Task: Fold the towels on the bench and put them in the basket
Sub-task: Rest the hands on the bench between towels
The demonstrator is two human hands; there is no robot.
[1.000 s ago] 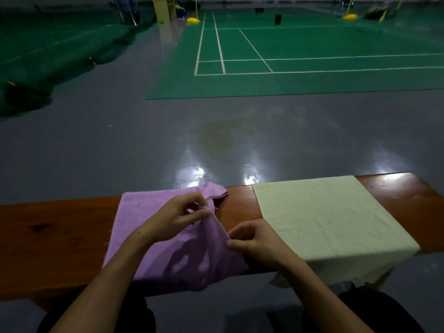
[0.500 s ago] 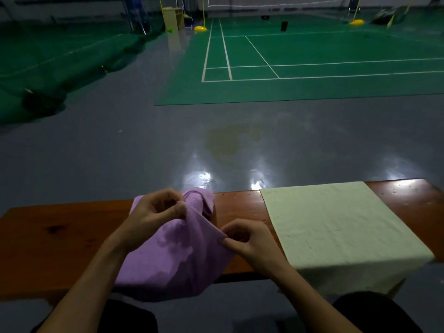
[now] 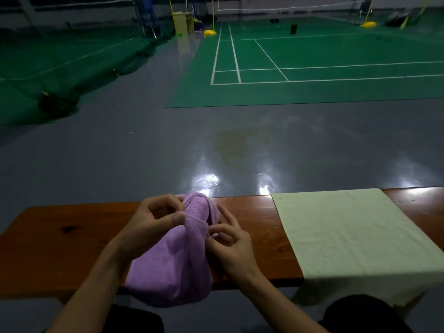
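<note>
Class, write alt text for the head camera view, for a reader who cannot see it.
Two bare hands, left hand and right hand, pinch a bunched purple terry towel on a long brown wooden bench. A pale green cloth towel lies flat to the right, draping over the near edge; a green badminton court lies beyond.

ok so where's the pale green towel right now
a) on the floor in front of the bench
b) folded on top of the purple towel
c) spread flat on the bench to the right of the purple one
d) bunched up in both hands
c: the pale green towel lies spread flat on the bench, its near edge hanging over the front, while both hands work the purple towel to its left.
</note>
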